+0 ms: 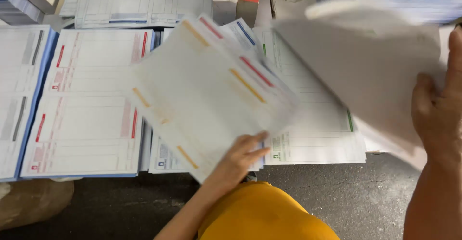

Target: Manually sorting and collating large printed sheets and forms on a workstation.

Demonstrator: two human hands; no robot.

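While our left hand pinches the near edge of a fanned stack of printed forms, thumb under and fingers on top, we hold that stack tilted above the green form pile, overlapping its left side. Our right hand grips a blurred white sheet lifted above and to the right of the green pile, fingers closed on its right edge. Left of the green pile, past the fanned stack, lies the red form pile, and nearer to us than both sits a yellow lap over dark floor.
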